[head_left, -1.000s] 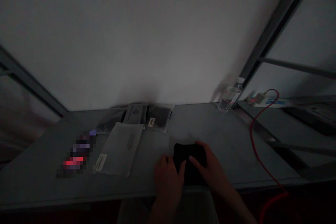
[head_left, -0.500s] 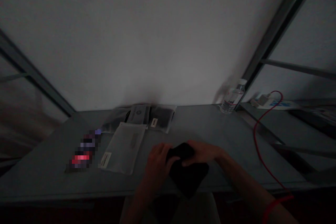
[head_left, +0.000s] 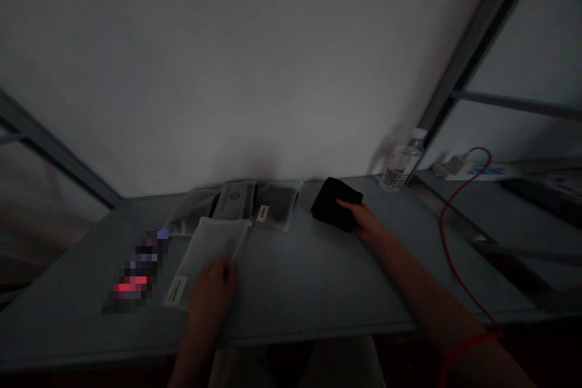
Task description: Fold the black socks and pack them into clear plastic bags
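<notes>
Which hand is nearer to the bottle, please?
Right: the right hand grips the black bundle, front-left of the bottle; the left hand is farther left, at the translucent pouch.

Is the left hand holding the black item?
No, the right hand holds the black item, while the left hand is at the frosted pouch.

We see a dim indoor desk area, home or office unclear: grey desktop (head_left: 295, 297) beneath the left hand (head_left: 213, 288), pale wall (head_left: 273, 73) beyond, metal framing (head_left: 479, 36) and red cable (head_left: 442, 230) right of the right hand (head_left: 365, 221).
</notes>
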The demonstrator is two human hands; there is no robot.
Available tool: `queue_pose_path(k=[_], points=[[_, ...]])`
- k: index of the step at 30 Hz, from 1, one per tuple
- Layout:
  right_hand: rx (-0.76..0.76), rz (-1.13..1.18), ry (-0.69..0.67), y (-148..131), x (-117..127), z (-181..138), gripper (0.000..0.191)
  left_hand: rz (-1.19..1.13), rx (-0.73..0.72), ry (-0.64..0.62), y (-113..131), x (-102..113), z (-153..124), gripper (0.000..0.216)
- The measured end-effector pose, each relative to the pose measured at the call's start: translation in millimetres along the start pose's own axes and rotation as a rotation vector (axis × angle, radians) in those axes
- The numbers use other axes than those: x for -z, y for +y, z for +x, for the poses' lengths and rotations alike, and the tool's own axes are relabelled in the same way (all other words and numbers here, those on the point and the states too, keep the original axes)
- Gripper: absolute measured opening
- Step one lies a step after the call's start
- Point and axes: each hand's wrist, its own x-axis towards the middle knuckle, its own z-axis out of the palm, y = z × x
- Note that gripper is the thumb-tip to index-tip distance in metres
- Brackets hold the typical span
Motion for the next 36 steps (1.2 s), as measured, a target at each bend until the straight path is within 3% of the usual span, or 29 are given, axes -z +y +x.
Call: queue_pose_path(k=[3,8,11,14,19,27,31,36], points=[[-0.042,-0.044,0.025,-0.7,-7.8,-7.3,0.024,-0.123,-0.130,0.016,31.8,4.4,-2.9,0.024],[0.064,0.007,-0.111,-12.2,-7.3,-20.0,0.033,-0.197,-0.474,0.051,133.0,4.4,6.7,0.018],[0.195,0.060,-0.106,-27.7,7.8,-20.8,0.030,-0.319,-0.521,0.027,187.5,-10.3,33.5,0.018],[0.266,0.089,-0.022,-38.4,23.2,-14.9,0.023,-0.542,-0.458,-0.047,216.2,-33.3,59.1,0.027],[0.286,0.031,0.059,-29.2,21.2,-3.1,0.039,-0.677,-0.374,-0.051,213.4,-59.9,68.2,0.029],[0.410,-0.197,0.159,-8.7,14.1,5.7,0.041,-0.980,-0.184,0.104,198.6,-68.2,71.3,0.027],[0.538,-0.440,0.231,-8.2,15.1,3.7,0.043,-0.979,-0.198,0.206,199.8,-68.4,67.2,0.025],[0.521,-0.556,0.134,-12.5,5.1,-10.8,0.036,-0.895,-0.212,0.298,199.5,-60.3,60.5,0.025]])
